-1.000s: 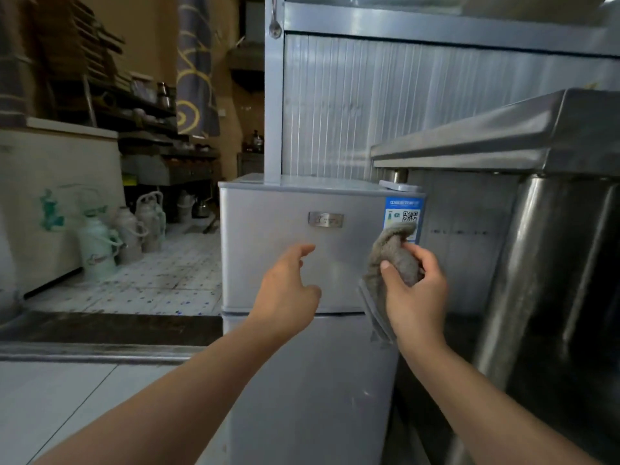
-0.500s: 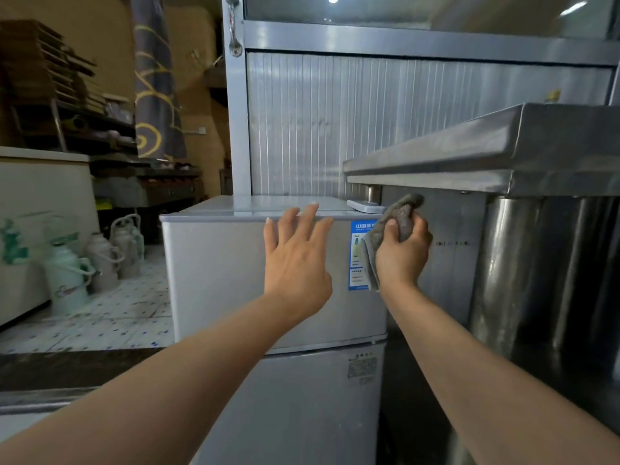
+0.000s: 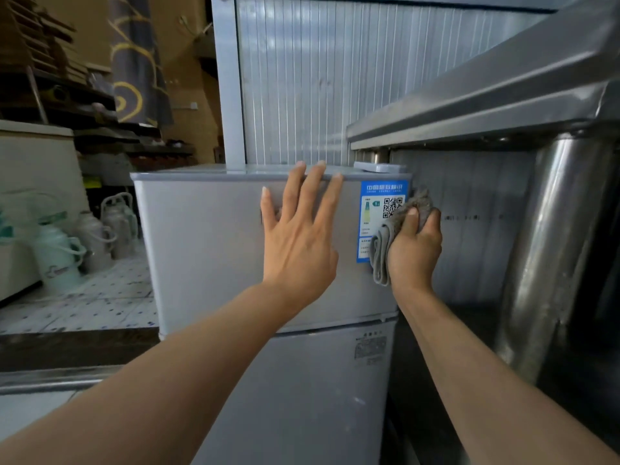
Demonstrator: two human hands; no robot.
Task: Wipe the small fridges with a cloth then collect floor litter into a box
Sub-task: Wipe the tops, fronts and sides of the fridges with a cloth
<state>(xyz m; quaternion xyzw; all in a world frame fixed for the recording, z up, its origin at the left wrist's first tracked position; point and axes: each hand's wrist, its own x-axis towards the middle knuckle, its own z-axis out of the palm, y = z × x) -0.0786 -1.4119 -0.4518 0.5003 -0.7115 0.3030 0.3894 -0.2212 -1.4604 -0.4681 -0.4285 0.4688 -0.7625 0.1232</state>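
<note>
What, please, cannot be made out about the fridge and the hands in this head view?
- Fridge badge: hidden behind the left hand.
- Right hand grip: fingertips buried in the cloth.
- Fridge right side: hidden by hand and cloth.
- Blue label text: too small.
- Fridge base: cut off by the bottom edge.

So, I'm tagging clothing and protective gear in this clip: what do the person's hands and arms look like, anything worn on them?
Nothing worn shows. The left hand and right hand are bare, without gloves, rings or a watch. Both forearms are bare to the picture's edge, with no sleeves in view.
</note>
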